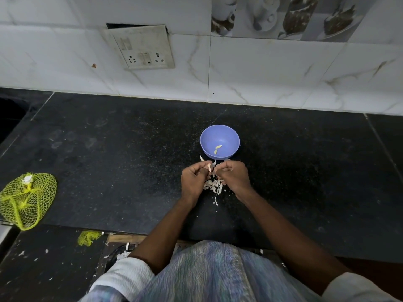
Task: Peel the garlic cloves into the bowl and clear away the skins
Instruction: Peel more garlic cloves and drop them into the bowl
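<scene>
A blue bowl [219, 141] stands on the black counter and holds two peeled garlic cloves [217, 148]. Just in front of it my left hand [194, 178] and my right hand [234, 175] meet, fingers curled, pinching one garlic clove [210, 167] with its papery skin sticking up between them. Under and between the hands lies a pile of garlic cloves and loose skins [214, 186]. One stray skin [201, 157] lies by the bowl's left side.
A yellow net bag [26, 200] lies at the counter's left front edge, with a scrap of yellow netting [88, 237] on the lower ledge. The tiled wall with a switch and socket plate [141, 47] runs along the back of the black counter [120, 160].
</scene>
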